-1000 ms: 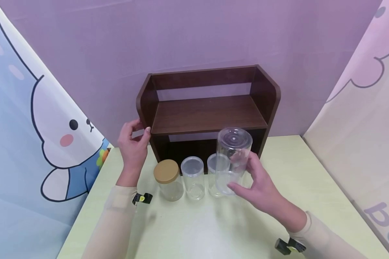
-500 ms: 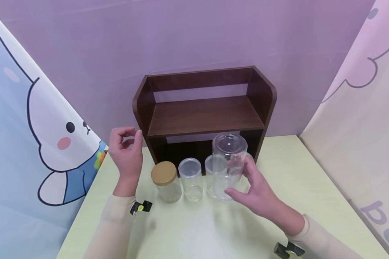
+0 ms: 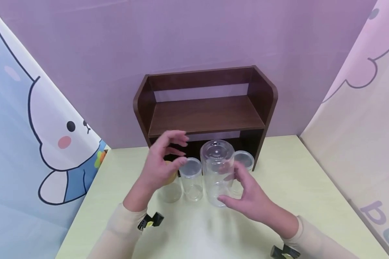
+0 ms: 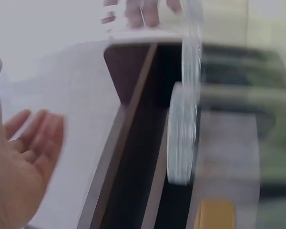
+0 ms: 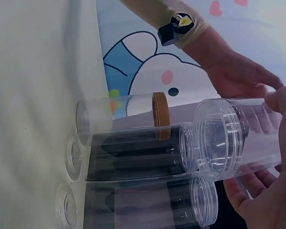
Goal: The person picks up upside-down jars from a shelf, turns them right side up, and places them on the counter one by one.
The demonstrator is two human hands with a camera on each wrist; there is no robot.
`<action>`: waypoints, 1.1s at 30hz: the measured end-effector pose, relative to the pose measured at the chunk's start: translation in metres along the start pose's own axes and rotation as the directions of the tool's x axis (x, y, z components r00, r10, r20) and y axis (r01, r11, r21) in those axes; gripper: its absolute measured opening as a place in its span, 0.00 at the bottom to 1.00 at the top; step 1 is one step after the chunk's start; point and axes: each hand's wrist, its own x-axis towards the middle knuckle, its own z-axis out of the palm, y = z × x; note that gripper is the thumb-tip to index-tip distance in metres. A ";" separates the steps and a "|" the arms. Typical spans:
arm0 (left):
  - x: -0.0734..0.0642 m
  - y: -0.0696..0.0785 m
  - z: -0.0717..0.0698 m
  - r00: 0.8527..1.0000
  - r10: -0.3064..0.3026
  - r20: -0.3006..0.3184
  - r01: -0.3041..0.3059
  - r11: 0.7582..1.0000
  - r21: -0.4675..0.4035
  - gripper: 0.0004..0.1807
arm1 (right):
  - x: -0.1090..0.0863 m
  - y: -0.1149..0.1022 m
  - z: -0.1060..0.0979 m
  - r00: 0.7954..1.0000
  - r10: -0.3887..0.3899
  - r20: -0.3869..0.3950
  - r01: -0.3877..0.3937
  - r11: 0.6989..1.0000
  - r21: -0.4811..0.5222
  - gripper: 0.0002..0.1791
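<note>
My right hand (image 3: 254,198) grips a clear jar (image 3: 214,169) upside down, its base upward, above the table in front of the shelf. In the right wrist view this jar's wide ribbed rim (image 5: 217,138) faces the table. My left hand (image 3: 160,162), fingers loosely bent and holding nothing, hovers over a jar with a gold lid (image 3: 171,192), partly covering it. To that jar's right stands a clear-lidded jar (image 3: 192,183). Another clear-lidded jar (image 3: 244,160) shows behind my right hand. The held jar hides what stands directly behind it. Motion blurs the left wrist view.
A dark brown two-level shelf (image 3: 210,113) stands at the back of the pale table (image 3: 285,169), behind the row of jars. A purple backdrop (image 3: 194,36) rises behind it. Printed cloths hang at the left (image 3: 61,172) and right (image 3: 356,126).
My left hand has left the shelf's left side and moved right, over the gold-lidded jar. My right hand has carried the upside-down jar left and slightly lower.
</note>
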 end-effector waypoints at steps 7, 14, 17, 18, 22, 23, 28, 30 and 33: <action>0.000 0.014 0.024 0.977 -0.029 0.209 0.055 0.992 -0.117 0.50 | 0.000 0.001 0.006 0.999 -0.027 0.026 0.028 0.999 -0.021 0.46; 0.001 0.019 0.037 0.962 -0.057 0.266 0.107 0.978 -0.178 0.53 | 0.002 0.002 0.009 0.995 -0.090 0.049 0.091 0.996 -0.020 0.45; 0.002 0.020 0.039 0.958 -0.059 0.280 0.118 0.972 -0.201 0.51 | 0.002 0.003 0.010 0.993 -0.099 0.060 0.100 0.995 -0.019 0.45; 0.002 0.020 0.040 0.957 -0.057 0.283 0.119 0.971 -0.206 0.50 | 0.002 0.003 0.010 0.993 -0.099 0.063 0.100 0.995 -0.020 0.45; 0.003 0.021 0.041 0.956 -0.054 0.290 0.115 0.973 -0.199 0.43 | 0.000 0.003 0.010 0.993 -0.091 0.080 0.093 0.995 -0.032 0.46; 0.003 0.022 0.041 0.955 -0.053 0.291 0.113 0.974 -0.194 0.42 | 0.000 0.003 0.010 0.993 -0.081 0.083 0.085 0.996 -0.037 0.47; 0.003 0.022 0.040 0.957 -0.037 0.287 0.086 0.983 -0.161 0.44 | -0.001 0.002 0.011 0.993 -0.079 0.092 0.083 0.995 -0.049 0.49; 0.003 0.022 0.039 0.958 -0.023 0.284 0.069 0.986 -0.150 0.44 | -0.001 0.002 0.010 0.991 -0.093 0.095 0.098 0.994 -0.050 0.48; 0.003 0.021 0.037 0.960 -0.007 0.281 0.049 0.989 -0.142 0.42 | -0.001 0.001 0.009 0.990 -0.106 0.094 0.112 0.992 -0.062 0.48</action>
